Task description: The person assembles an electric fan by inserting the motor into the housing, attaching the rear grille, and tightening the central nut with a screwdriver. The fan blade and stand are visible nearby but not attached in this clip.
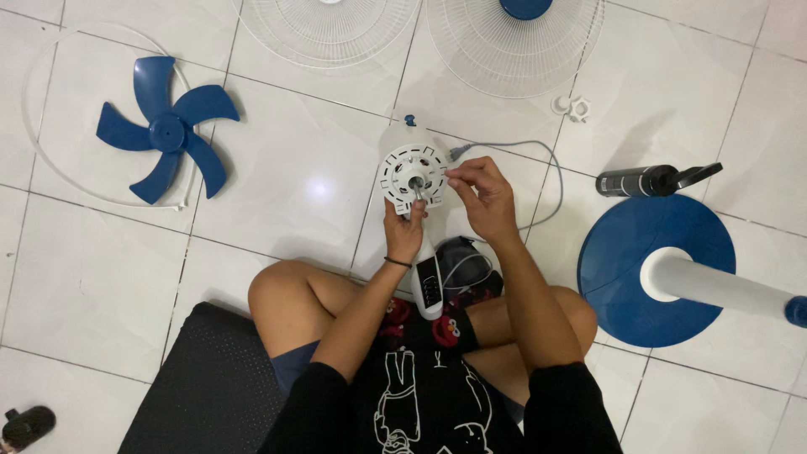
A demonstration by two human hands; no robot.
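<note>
Two hands meet at our white round fan motor housing [412, 175], upright between our knees on the tiled floor [286, 185]. Our left hand [403, 231] is wrapped around it just below the metal shaft [417, 188]; our right hand [483, 197] pinches its right rim, fingertips pointing left. Farther out lie a blue five-bladed fan propeller [166, 130] and a blue round base [647, 261].

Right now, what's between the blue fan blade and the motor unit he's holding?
Head view: bare white floor tile between the blue fan blade and the motor unit. Only the thin white ring circles the blade.
</note>
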